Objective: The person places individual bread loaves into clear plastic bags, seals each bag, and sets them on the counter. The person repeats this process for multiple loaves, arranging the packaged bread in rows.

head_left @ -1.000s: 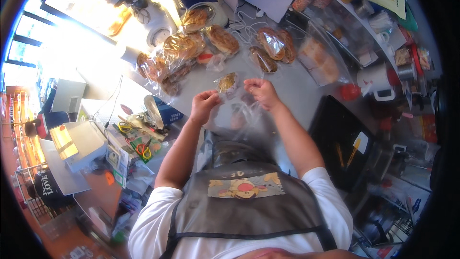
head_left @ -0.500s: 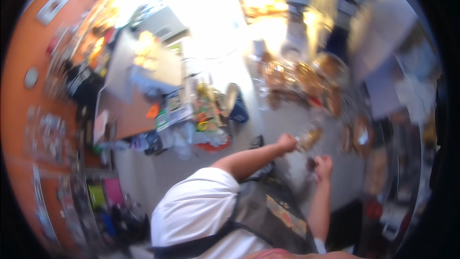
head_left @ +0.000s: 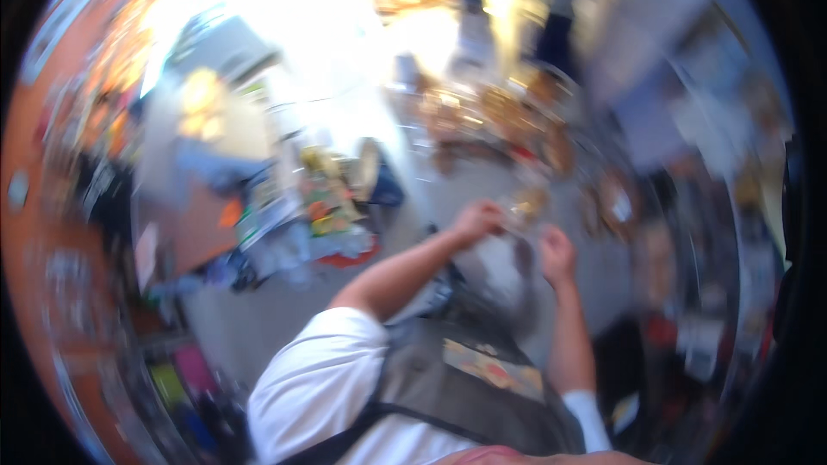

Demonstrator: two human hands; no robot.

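Blurrily, a small bagged golden item (head_left: 529,202) sits above the worktop (head_left: 594,280), between and just beyond two hands held apart. Taking that item as the clock's centre, the left hand (head_left: 482,219) is between eight and nine o'clock, close to its clear wrapping, and the right hand (head_left: 558,250) is at five. Both have curled fingers; whether either grips film, I cannot tell. Wrapped breads (head_left: 495,114) crowd eleven o'clock, bordering the space beyond, and more bagged loaves (head_left: 613,205) lie near three. A black tray (head_left: 618,353) lies farther off at five; mixed clutter (head_left: 332,198) spreads well away at nine.
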